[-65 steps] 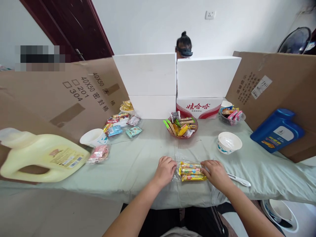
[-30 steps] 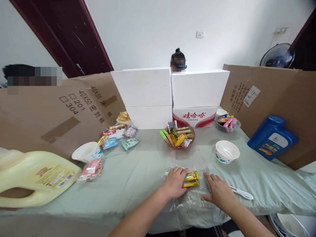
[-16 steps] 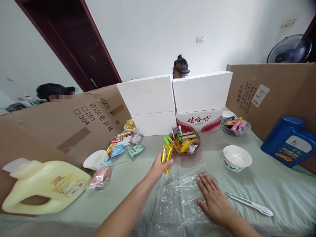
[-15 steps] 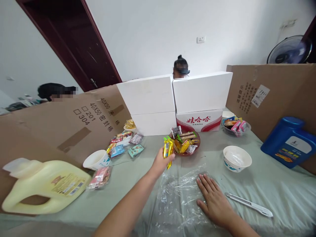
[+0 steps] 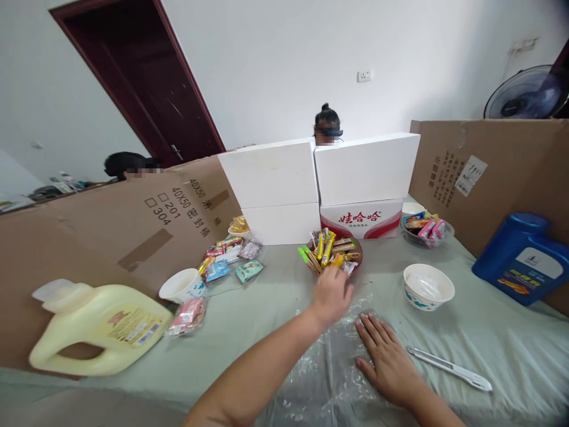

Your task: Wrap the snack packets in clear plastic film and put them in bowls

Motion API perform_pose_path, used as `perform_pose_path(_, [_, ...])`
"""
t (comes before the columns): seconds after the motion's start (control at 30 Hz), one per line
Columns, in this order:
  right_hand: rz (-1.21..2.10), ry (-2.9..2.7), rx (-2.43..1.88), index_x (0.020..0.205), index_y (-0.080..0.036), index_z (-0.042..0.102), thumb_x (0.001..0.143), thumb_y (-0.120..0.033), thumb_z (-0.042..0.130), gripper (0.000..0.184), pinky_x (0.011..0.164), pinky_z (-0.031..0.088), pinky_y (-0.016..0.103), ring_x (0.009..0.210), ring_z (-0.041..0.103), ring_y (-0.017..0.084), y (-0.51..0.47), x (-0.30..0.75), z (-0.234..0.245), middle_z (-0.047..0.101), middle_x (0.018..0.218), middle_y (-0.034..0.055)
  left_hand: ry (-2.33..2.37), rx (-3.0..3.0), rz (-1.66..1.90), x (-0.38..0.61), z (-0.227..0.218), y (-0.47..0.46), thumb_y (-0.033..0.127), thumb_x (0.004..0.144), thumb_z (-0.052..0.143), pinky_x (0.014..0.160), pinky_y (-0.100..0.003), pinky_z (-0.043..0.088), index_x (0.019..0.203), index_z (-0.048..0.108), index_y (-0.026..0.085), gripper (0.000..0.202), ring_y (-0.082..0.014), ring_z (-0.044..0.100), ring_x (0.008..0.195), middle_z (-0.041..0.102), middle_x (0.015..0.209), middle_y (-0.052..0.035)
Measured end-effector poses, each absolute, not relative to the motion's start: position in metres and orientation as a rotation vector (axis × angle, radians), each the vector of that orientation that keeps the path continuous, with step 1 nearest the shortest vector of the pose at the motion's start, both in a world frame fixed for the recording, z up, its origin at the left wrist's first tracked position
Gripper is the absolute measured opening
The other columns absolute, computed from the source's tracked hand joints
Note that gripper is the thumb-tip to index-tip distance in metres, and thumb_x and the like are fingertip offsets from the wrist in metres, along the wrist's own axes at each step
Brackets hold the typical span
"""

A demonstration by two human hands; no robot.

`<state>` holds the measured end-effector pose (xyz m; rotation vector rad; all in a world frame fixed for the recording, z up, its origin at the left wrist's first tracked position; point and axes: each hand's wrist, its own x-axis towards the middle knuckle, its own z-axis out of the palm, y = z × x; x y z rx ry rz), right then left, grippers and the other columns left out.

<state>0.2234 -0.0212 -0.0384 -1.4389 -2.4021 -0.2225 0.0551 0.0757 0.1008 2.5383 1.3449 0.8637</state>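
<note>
My left hand [image 5: 331, 298] is just in front of a dark red bowl [image 5: 359, 261], its thumb apart from its bent fingers and nothing visible in its grasp. Two slim yellow snack packets [image 5: 328, 248] lie on top of the bowl's contents. Beside them are green-ended stick packs [image 5: 311, 260] and other wrapped snacks; a yellow packet [image 5: 338, 261] is close to my fingertips. My right hand [image 5: 387, 359] lies flat with fingers stretched out on a clear plastic sheet or bag [image 5: 311, 379]. A white, slim handled tool [image 5: 448, 369] rests to its right.
A white paper bowl [image 5: 429, 287] and a blue jug [image 5: 520, 261] stand right. At left are a pale yellow jug [image 5: 106, 332], another paper bowl [image 5: 182, 286] and several snack packets [image 5: 249, 270]. White boxes [image 5: 275, 178] and cardboard [image 5: 146, 237] form walls; two people are behind.
My left hand has let go of the yellow packets, which now lie in the red bowl, and has moved right and slightly nearer me. My right hand stays put.
</note>
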Motion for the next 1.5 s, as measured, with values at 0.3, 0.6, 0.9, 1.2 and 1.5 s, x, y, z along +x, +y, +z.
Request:
perform_pose_path(0.3, [-0.232, -2.37, -1.521, 0.142, -0.018, 0.042, 0.083, -0.061, 0.053, 0.074, 0.106, 0.028, 0.058, 0.138, 0.029, 0.038, -0.049, 0.231, -0.029, 0.04, 0.148, 0.0132, 1.492, 2.664, 0.457, -0.054, 0.016, 0.027, 0.03, 0.086, 0.061, 0.101, -0.054, 0.038, 0.121, 0.058, 0.019, 0.037, -0.0321, 0.047, 0.121, 0.054, 0.13, -0.0135])
perform_pose_path(0.6, [0.099, -2.37, -1.474, 0.128, -0.016, 0.056, 0.09, -0.031, 0.05, 0.041, 0.104, 0.039, 0.041, 0.125, 0.048, 0.025, -0.016, 0.199, 0.011, 0.056, 0.133, 0.0115, 1.11, 2.615, 0.505, -0.041, 0.04, -0.011, 0.03, 0.086, 0.059, 0.102, -0.046, 0.041, 0.116, 0.059, 0.021, 0.031, -0.0272, 0.051, 0.118, 0.059, 0.123, -0.0092])
perform_pose_path(0.9, [0.077, -2.364, -1.802, 0.147, -0.021, 0.034, 0.081, -0.066, 0.05, 0.082, 0.11, 0.016, 0.057, 0.143, 0.009, 0.04, -0.009, 0.198, -0.01, 0.026, 0.155, 0.01, 1.432, 2.573, 0.067, -0.063, 0.022, 0.008, 0.068, 0.061, 0.073, 0.111, -0.061, 0.021, 0.145, 0.034, 0.026, 0.102, -0.0422, 0.014, 0.143, 0.023, 0.156, -0.0133])
perform_pose_path(1.2, [-0.046, -2.303, -1.578, 0.108, -0.017, 0.065, 0.096, -0.03, 0.039, 0.032, 0.092, 0.041, 0.04, 0.101, 0.056, 0.026, 0.015, 0.188, 0.014, 0.065, 0.105, 0.0131, 1.367, 2.637, 0.454, -0.024, 0.038, 0.043, 0.023, 0.094, 0.044, 0.099, -0.04, 0.042, 0.114, 0.062, 0.019, 0.027, -0.023, 0.055, 0.111, 0.064, 0.115, -0.0091])
perform_pose_path(1.5, [0.03, -2.381, -1.563, 0.139, -0.017, 0.045, 0.088, -0.043, 0.05, 0.057, 0.11, 0.025, 0.049, 0.135, 0.032, 0.032, 0.007, 0.184, -0.005, 0.044, 0.144, 0.0141, 1.562, 2.553, 0.288, -0.021, 0.009, 0.053, 0.062, 0.079, 0.059, 0.114, -0.053, 0.019, 0.144, 0.037, 0.02, 0.08, -0.0348, 0.018, 0.143, 0.03, 0.154, -0.0114])
